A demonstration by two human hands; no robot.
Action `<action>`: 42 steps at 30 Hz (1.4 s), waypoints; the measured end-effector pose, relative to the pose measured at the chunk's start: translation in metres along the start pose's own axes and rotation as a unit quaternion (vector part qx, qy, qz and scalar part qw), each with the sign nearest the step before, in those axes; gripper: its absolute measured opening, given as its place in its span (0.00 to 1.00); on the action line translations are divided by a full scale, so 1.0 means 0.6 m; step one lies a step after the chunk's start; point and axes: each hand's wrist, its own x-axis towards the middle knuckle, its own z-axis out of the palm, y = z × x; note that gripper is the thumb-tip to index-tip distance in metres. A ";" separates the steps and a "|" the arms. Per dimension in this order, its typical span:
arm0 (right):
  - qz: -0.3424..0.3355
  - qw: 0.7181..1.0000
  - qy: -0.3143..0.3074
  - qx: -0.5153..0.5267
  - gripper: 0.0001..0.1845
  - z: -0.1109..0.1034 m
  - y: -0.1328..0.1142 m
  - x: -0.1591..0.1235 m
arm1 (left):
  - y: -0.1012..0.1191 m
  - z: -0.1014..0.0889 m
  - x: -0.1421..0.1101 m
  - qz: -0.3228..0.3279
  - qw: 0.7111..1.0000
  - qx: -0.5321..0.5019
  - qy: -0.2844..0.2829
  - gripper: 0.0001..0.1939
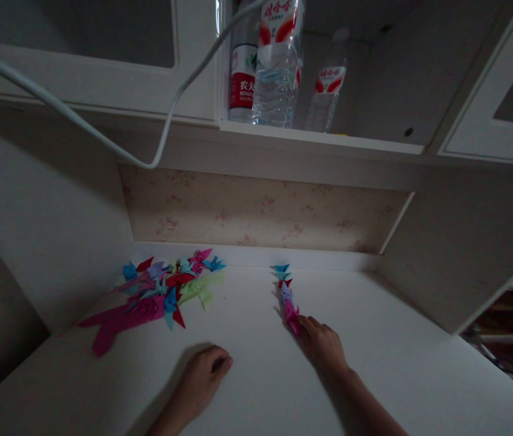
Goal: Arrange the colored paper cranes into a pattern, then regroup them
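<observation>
My right hand (pixel 323 343) has its fingertips closed on a magenta origami crane (pixel 292 322) at the near end of a short row of folded paper cranes. Farther back in that row stand a lilac crane (pixel 286 293), a red one (pixel 285 283) and blue ones (pixel 282 268). My left hand (pixel 205 372) rests on the white desktop, fingers curled in a loose fist with nothing visible in it. Beyond it, on the left, lies a heap of colourful origami cranes (pixel 165 287) in blue, red, pale green and lilac, with a large magenta piece (pixel 126 318) at its near side.
The white desktop (pixel 247 393) sits in a nook with side panels and a floral back wall (pixel 256 209). Overhead, an open cabinet shelf (pixel 374 144) holds several plastic water bottles (pixel 277 79). A white cable (pixel 115 148) hangs down in front of the cabinet.
</observation>
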 end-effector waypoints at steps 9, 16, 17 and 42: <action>0.051 0.996 -0.027 0.063 0.17 0.009 0.021 -0.022 | 0.004 -0.002 0.000 -0.007 1.000 0.007 0.005 0.14; 0.131 0.981 -0.009 0.142 0.20 -0.004 0.023 -0.096 | -0.001 0.000 -0.007 0.004 1.000 0.014 0.010 0.14; 0.122 0.982 -0.001 0.145 0.20 -0.007 0.017 -0.109 | -0.001 0.001 -0.008 0.006 1.000 0.014 0.012 0.14; -0.057 0.972 -0.177 0.145 0.19 0.078 -0.335 0.309 | -0.011 -0.010 -0.013 -0.050 0.996 -0.070 0.028 0.14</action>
